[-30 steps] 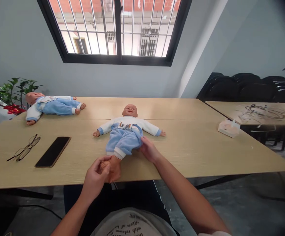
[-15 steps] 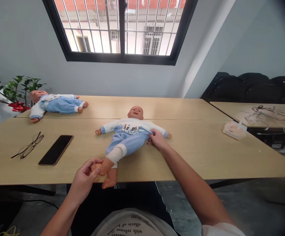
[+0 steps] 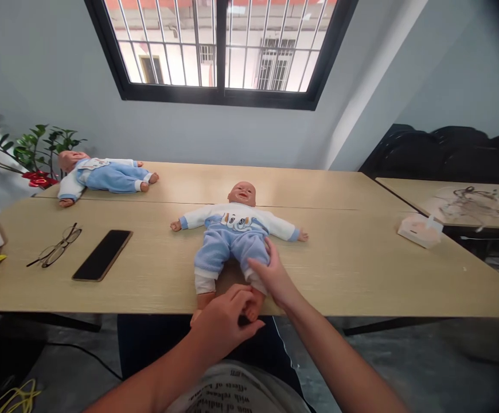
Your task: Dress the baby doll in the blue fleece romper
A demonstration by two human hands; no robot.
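Note:
A baby doll lies on its back on the table, head away from me, arms spread and legs apart. It wears a white top with an animal face and blue trousers with white cuffs. My right hand wraps the doll's leg on the right side, thumb on top of the blue cloth. At that leg's foot is my left hand, its fingers bent over the ankle and its thumb spread apart. My left hand partly covers the doll's other foot.
A second doll in similar clothes lies at the back left. Glasses and a black phone lie on the table's left side. A white box is at the right, near tangled cables on another table.
The doll's raised leg has come down from across the other, so both lie side by side. My left hand has moved right; my right hand went from the waist to the leg.

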